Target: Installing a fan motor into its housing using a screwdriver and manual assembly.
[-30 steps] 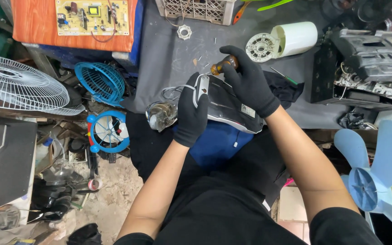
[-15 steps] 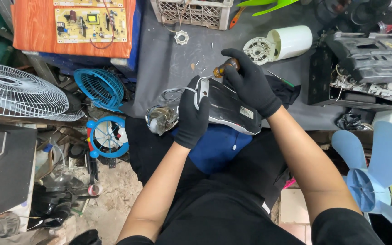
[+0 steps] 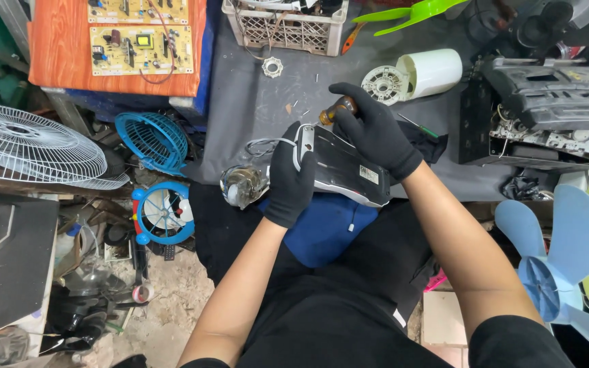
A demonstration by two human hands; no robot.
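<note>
**A crowded repair corner**

A grey surface runs across the top, an orange board lying at its left end. Below it the floor is bare, dusty concrete — strewn with small scraps. A white wire fan guard leans at the left above a grey metal box. Light falls evenly — no hard shadows.
</note>
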